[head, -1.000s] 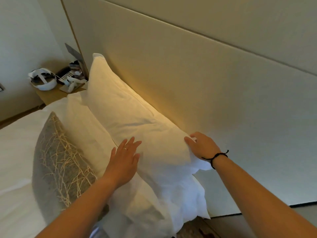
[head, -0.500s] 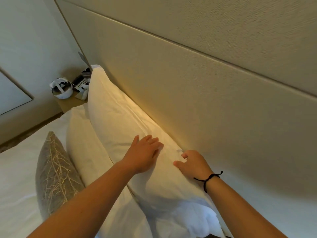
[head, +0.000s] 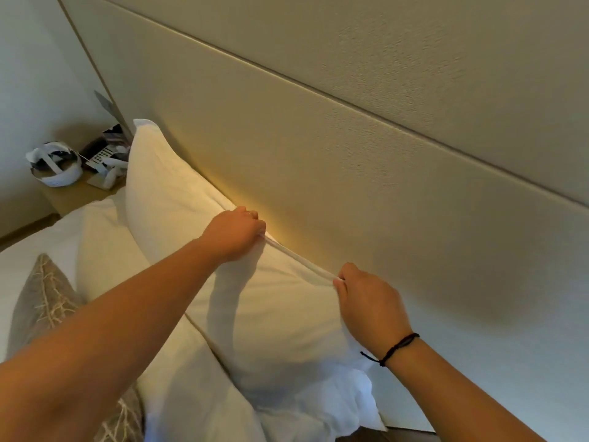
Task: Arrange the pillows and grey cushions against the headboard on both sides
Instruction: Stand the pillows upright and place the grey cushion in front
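Note:
A white pillow (head: pixel 178 199) leans upright against the beige padded headboard (head: pixel 350 161). My left hand (head: pixel 236 234) grips its top edge near the middle. My right hand (head: pixel 369 301) pinches the same edge further right, and the seam is stretched taut between the two. A second white pillow (head: pixel 108 250) stands in front of the first. A grey cushion (head: pixel 41 301) with a pale branch pattern leans at the front left, partly hidden by my left forearm.
A wooden bedside table (head: pixel 73 196) at the far left carries a white headset (head: pixel 54 164), a telephone (head: pixel 102 154) and small items. White bedding (head: pixel 19 256) lies left of the cushion. A strip of floor shows at the bottom right of the pillows.
Both hands rose from the pillow's face to its top edge and curled onto the seam, which is now pulled straight along the headboard. The view has shifted slightly.

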Available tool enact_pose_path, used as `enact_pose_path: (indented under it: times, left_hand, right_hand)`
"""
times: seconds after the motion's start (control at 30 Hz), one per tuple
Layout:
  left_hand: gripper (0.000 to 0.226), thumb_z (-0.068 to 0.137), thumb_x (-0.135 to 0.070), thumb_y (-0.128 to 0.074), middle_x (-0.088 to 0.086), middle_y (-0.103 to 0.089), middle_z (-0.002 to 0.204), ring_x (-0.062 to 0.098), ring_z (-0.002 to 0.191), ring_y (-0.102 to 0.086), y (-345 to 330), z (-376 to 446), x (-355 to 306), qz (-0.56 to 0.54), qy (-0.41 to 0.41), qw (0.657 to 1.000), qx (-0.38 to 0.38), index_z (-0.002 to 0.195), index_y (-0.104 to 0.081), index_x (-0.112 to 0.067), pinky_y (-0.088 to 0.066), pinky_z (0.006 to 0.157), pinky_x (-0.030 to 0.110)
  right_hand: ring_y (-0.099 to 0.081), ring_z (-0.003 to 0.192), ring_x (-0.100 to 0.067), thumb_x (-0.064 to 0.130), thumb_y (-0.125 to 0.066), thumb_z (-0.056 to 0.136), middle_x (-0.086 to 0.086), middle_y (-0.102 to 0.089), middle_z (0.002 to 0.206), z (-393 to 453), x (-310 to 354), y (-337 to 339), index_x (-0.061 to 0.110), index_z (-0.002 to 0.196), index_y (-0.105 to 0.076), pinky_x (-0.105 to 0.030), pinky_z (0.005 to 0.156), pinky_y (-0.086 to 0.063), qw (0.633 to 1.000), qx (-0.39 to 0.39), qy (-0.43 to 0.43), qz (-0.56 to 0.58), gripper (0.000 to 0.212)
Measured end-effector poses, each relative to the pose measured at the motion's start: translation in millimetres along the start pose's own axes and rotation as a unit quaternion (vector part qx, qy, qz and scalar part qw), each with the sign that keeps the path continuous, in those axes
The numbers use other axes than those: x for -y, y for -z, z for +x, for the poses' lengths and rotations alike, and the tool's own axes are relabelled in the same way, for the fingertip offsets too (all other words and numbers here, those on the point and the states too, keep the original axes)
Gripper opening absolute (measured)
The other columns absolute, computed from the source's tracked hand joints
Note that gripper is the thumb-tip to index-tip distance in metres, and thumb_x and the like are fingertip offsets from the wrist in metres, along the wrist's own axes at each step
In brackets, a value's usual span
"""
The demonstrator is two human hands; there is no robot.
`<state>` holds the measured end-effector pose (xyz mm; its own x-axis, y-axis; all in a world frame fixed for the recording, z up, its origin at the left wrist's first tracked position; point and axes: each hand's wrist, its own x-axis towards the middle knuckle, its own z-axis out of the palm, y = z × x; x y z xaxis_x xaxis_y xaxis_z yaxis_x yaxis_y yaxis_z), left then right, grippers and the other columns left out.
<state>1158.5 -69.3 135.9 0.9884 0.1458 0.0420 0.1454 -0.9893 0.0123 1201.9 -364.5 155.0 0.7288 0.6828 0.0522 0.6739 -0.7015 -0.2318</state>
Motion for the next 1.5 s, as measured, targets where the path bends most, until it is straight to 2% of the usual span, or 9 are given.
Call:
enact_pose_path:
  times: [0.23,0.33,0.47,0.63,0.73,0.87,1.0,1.27,1.5]
  left_hand:
    - [0.020,0.099,-0.022,-0.050,0.006,-0.065,0.097,0.027,0.085,-0.063,-14.1,15.4,6.5,-0.072,0.044,0.993,-0.078,0.103,-0.068,-0.015,-0.044,0.067,0.030]
    - [0.018,0.093,-0.019,-0.051,0.006,-0.062,0.090,0.028,0.085,-0.063,-35.4,17.5,-12.6,-0.082,0.088,0.991,-0.060,0.092,-0.067,-0.012,-0.051,0.068,0.037]
    - [0.015,0.094,-0.024,-0.051,0.002,-0.066,0.098,0.028,0.085,-0.066,-57.1,10.1,-20.4,-0.069,0.121,0.989,-0.042,0.098,-0.065,-0.019,-0.051,0.074,0.036]
    - [0.043,0.095,-0.053,-0.042,-0.003,-0.058,0.132,0.020,0.127,-0.049,-61.4,2.4,16.0,-0.044,0.081,0.995,0.050,0.123,-0.058,-0.025,-0.027,0.114,0.044]
    - [0.057,0.095,-0.062,-0.031,0.002,-0.043,0.150,0.024,0.144,-0.029,-58.2,0.9,33.6,-0.040,0.081,0.993,0.080,0.134,-0.051,-0.026,-0.012,0.121,0.051]
    - [0.062,0.095,-0.068,-0.022,0.002,-0.038,0.154,0.025,0.148,-0.021,-53.8,0.1,61.8,-0.048,0.111,0.990,0.074,0.136,-0.048,-0.029,-0.008,0.122,0.051]
    - [0.065,0.095,-0.069,-0.015,0.001,-0.029,0.161,0.025,0.151,-0.014,-52.6,0.8,93.2,-0.034,0.150,0.986,0.070,0.142,-0.041,-0.033,-0.004,0.122,0.051]
    - [0.069,0.093,-0.072,-0.012,0.000,-0.012,0.166,0.025,0.153,-0.002,-55.7,19.2,173.6,0.010,0.222,0.970,0.098,0.149,-0.030,-0.036,-0.002,0.122,0.054]
    - [0.060,0.095,-0.064,-0.033,0.006,-0.005,0.166,0.031,0.152,-0.006,-46.1,54.1,260.6,0.002,0.318,0.947,0.054,0.145,-0.033,-0.032,-0.011,0.120,0.055]
  right_hand:
    - [-0.034,0.044,-0.013,0.006,-0.045,0.092,0.006,-0.035,0.058,-2.5,-8.2,-25.6,0.019,0.088,-0.040,-0.026,0.040,-0.020,0.985,0.059,-0.072,-0.148,0.015]
    - [-0.034,0.044,-0.012,0.001,-0.040,0.088,0.006,-0.037,0.056,-5.5,-9.1,-41.1,0.015,0.101,-0.047,-0.026,0.042,-0.024,0.973,0.112,-0.084,-0.183,0.020]
    - [-0.046,0.057,-0.019,0.008,-0.040,0.092,0.004,-0.043,0.066,-6.7,-5.5,-50.6,0.015,0.104,-0.050,-0.029,0.049,-0.032,0.966,0.137,-0.087,-0.199,0.017]
    - [-0.049,0.068,-0.020,0.008,-0.046,0.093,-0.001,-0.057,0.089,-2.8,8.0,-43.5,0.018,0.095,-0.057,-0.031,0.058,-0.034,0.971,0.097,-0.025,-0.219,0.015]
    - [-0.048,0.067,-0.022,0.002,-0.046,0.091,-0.005,-0.058,0.085,15.4,31.6,-42.0,0.017,0.087,-0.057,-0.031,0.062,-0.033,0.984,0.079,0.043,-0.155,0.019]
    - [-0.048,0.081,-0.020,0.024,-0.029,0.103,0.000,-0.055,0.095,56.7,72.2,-55.9,0.023,0.088,-0.044,-0.031,0.073,-0.040,0.991,0.108,0.077,0.000,0.020]
    - [-0.053,0.111,-0.022,0.031,-0.031,0.103,-0.001,-0.056,0.124,110.9,111.9,-74.8,0.019,0.127,-0.052,-0.036,0.094,-0.043,0.975,0.162,0.089,0.126,0.034]
    - [-0.044,0.128,-0.026,0.021,-0.034,0.103,-0.008,-0.049,0.139,229.3,175.9,-117.1,0.017,0.137,-0.049,-0.038,0.105,-0.038,0.948,0.202,0.118,0.215,0.038]
    - [-0.039,0.131,-0.027,0.021,-0.033,0.102,-0.007,-0.041,0.144,306.3,221.5,-136.5,0.017,0.139,-0.045,-0.039,0.107,-0.037,0.929,0.246,0.145,0.235,0.039]
